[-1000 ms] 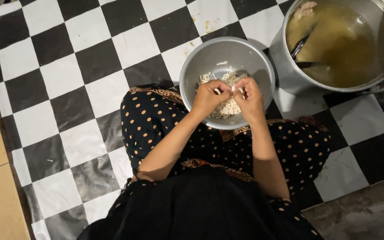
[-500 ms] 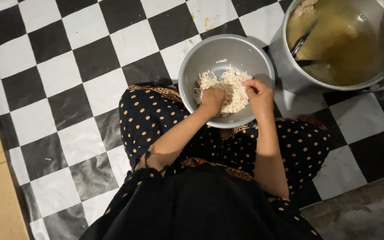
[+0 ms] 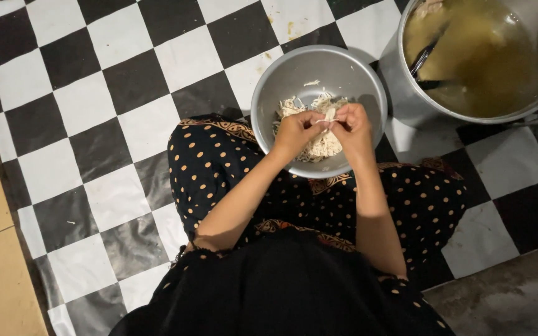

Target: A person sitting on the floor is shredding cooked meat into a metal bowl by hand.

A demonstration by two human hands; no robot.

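**Fingers pinching a strip of pale meat above the metal bowl**

Fingertips (image 3: 316, 120) of both hands are meeting over the metal bowl (image 3: 281, 87), closing narrowly on a small pale strip of meat (image 3: 329, 116) and drawing it taut between them. Going from left to right: the left hand (image 3: 295, 132) is curling at the near-left part of the bowl's rim, thumb and forefinger pressing together on one end of the strip; the right hand (image 3: 351, 127) is gripping the other end just beside it, over the bowl's near-right part. Under both hands, inside the bowl, the shredded heap (image 3: 319, 146) is lying against the near wall. Right of the bowl and touching it, a large pot of yellowish broth (image 3: 487, 56) is standing with a dark utensil (image 3: 423, 59) leaning in it.

The strip is looking light, soft and fibrous, probably a little greasy, so it should tear along its grain; pinching it at the two ends with fingertips suits it best, since a looser hold would likely be slipping.

Compared with half a second earlier, the hands are no longer spread down into the heap: they are raised and drawn together, holding one piece between them, and the heap is showing less.
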